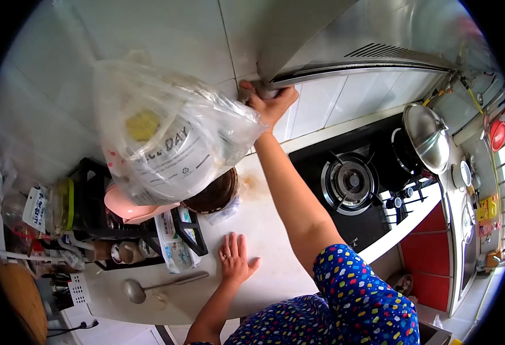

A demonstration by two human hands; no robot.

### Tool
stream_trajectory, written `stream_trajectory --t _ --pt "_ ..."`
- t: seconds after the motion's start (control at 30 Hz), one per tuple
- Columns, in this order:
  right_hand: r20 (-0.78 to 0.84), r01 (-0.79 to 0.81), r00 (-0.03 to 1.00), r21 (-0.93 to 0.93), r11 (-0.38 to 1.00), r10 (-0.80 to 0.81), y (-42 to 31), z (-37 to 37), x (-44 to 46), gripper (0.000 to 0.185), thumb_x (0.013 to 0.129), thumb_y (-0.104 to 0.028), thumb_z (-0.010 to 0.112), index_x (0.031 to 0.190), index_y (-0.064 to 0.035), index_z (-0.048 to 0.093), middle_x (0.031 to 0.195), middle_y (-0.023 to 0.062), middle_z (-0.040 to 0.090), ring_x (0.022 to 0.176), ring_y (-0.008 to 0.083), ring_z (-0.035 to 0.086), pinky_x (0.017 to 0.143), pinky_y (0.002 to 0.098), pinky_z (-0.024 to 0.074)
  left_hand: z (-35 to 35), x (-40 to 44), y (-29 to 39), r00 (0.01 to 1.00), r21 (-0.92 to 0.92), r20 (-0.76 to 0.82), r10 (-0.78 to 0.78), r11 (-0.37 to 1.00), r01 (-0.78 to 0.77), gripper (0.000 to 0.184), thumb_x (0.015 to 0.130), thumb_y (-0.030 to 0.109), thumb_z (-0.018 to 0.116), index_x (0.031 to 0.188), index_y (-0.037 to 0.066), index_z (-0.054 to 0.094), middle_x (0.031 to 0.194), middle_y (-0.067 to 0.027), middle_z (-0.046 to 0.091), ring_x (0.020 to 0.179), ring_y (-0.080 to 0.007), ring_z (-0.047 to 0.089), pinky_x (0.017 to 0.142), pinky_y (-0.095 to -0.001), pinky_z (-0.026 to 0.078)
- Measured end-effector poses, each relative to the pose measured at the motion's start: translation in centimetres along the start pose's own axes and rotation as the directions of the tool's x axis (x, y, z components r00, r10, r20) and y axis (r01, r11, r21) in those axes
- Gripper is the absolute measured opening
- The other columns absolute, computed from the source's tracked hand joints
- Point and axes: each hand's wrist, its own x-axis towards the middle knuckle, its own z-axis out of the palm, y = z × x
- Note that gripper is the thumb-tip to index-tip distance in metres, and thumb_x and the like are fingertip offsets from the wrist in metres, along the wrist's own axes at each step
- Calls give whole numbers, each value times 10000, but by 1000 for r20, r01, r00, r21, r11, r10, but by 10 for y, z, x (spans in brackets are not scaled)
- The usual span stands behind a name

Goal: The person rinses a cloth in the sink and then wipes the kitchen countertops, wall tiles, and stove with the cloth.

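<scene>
My right hand [271, 106] reaches up to the lower left corner of the range hood [310, 66]. Its fingers and thumb curl around a small greyish rounded piece [266, 91] under that corner, which looks like the hood's grease cup; the hand partly hides it. Palm down with fingers spread, my left hand [236, 261] lies on the white countertop [270, 253] and holds nothing. A ladle [166, 286] rests on the counter to its left. A stuffed translucent plastic bag [166, 132] hangs left of my right wrist.
A gas burner [350, 183] sits right of my forearm, beside a pot with a steel lid [426, 138]. Below the bag are a pink bowl [127, 202], a dark round basket [215, 195] and a packet of wipes [176, 247]. Jars and a black rack crowd the left side.
</scene>
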Motion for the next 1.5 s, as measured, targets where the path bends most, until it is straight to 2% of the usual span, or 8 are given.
stream_trajectory --t 0.1,0.23,0.37,0.5,0.6,0.9,1.1,1.5 --pt "-15 94 995 29 995 -94 5 -7 -1 702 505 -253 932 998 -41 480 993 106 464 947 308 450 833 389 399 0 2 0 999 -30 -37 9 1000 -10 926 735 558 660 1433 32 355 1502 -206 264 1383 -394 240 1063 -564 239" --pt "6 -326 945 33 945 326 -9 -8 -13 569 584 -192 876 997 -32 520 1034 137 489 969 306 496 874 357 413 1 1 -1 1000 -32 -28 9 999 -10 920 737 551 664 1433 36 353 1497 -208 269 1381 -396 244 1068 -564 237" --pt "310 197 928 66 978 -208 -19 -23 -27 423 738 -151 709 1108 -9 559 1113 141 539 1036 312 538 903 352 445 0 0 -1 999 -44 -36 11 999 -13 916 736 546 669 1430 38 355 1494 -211 275 1379 -401 246 1071 -569 233" --pt "556 435 729 76 897 -400 -27 -35 -12 431 770 -137 648 1187 -41 601 1232 156 547 1141 369 542 970 397 452 -2 2 -1 999 -59 -36 4 998 -6 910 735 541 670 1428 41 360 1494 -212 276 1380 -399 248 1071 -569 233" --pt "569 742 425 227 631 -704 -31 -18 6 485 773 -165 636 1232 -20 574 1336 199 481 1221 404 482 1012 442 424 0 0 -1 998 -56 -54 10 998 -13 899 736 539 668 1426 48 367 1494 -207 280 1382 -394 249 1068 -564 236" --pt "658 639 592 -32 769 -465 -5 -46 -22 520 831 -177 584 1302 18 483 1404 234 392 1306 437 364 1098 466 313 3 0 -2 999 -55 -54 0 998 -3 892 732 536 668 1427 60 374 1495 -194 284 1387 -385 248 1072 -548 233" --pt "590 592 685 -108 799 -428 33 -70 -7 523 804 23 562 1316 23 454 1381 234 403 1243 463 378 1049 486 345 2 1 -1 999 -30 -53 2 1000 -4 888 743 562 652 1433 77 373 1495 -175 305 1388 -364 260 1079 -536 246" --pt "352 468 873 -408 784 -338 85 -90 101 529 885 -114 595 1376 -71 404 1470 225 271 1248 449 320 1070 486 269 4 0 -1 999 -53 -53 -7 999 4 905 720 523 687 1430 62 366 1494 -177 289 1382 -378 254 1079 -558 237"
